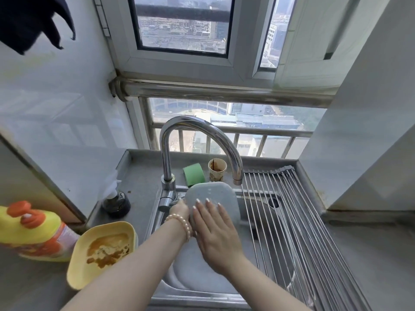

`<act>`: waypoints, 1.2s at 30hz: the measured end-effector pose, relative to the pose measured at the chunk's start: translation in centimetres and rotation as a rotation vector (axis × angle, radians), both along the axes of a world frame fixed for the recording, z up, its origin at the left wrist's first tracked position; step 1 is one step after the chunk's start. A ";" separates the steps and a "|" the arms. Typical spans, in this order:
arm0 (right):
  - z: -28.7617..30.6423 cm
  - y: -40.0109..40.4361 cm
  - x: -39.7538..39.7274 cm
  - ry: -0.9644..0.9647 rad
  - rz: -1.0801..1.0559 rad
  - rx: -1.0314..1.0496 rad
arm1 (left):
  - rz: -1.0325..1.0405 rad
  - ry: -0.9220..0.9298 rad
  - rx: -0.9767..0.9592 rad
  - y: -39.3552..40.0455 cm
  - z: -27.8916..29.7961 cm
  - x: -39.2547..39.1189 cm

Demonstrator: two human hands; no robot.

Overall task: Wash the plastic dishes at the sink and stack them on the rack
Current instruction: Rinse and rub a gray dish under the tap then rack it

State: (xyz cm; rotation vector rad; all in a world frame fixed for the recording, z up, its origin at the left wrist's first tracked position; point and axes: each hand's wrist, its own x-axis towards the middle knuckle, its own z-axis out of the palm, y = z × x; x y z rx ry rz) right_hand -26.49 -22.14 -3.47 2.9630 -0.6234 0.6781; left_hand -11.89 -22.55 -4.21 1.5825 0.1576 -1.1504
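Worktop (139, 176) runs around the sink (197, 279). Rack (298, 221) spans the sink's right side, nothing on it, so no stacking done yet. Grey dish (215, 194) is held tilted over the sink just under the tap (197, 131); no water visible from the spout. Yellow dish (101, 252) sits near left on the worktop with brown residue, unwashed by the look of it. Detergent bottle (29, 230) far left of it. Green sponge (194, 173) and a stained paper cup (217, 169) sit behind the tap.

Right hand (215, 232): fingers spread flat, pressed on the grey dish face. Left hand (179, 208): grip on the dish's left edge, fingers mostly hidden.

Judgement: early stage, first dish mid-wash, yellow one and all racking left.
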 end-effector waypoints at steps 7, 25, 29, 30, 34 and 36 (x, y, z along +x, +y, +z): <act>3.4 -4.2 0.6 -0.090 -0.634 0.870 | 0.152 0.134 -0.089 1.1 -0.6 -1.9; 3.0 -5.4 -3.2 -0.394 0.067 0.594 | -0.365 0.512 -0.206 4.2 3.0 -0.1; 1.9 -4.8 -4.3 0.341 0.026 0.323 | -0.335 0.294 -0.248 4.5 2.6 -0.6; 1.9 -4.6 -4.1 0.486 -0.037 0.314 | -0.321 0.268 -0.265 4.7 2.5 -1.1; 2.2 -3.7 -0.8 0.598 -0.170 0.470 | -0.327 0.399 -0.339 4.8 2.5 -3.6; 2.6 -2.9 1.0 0.547 -0.087 0.563 | -0.370 0.493 -0.354 4.5 2.6 -3.8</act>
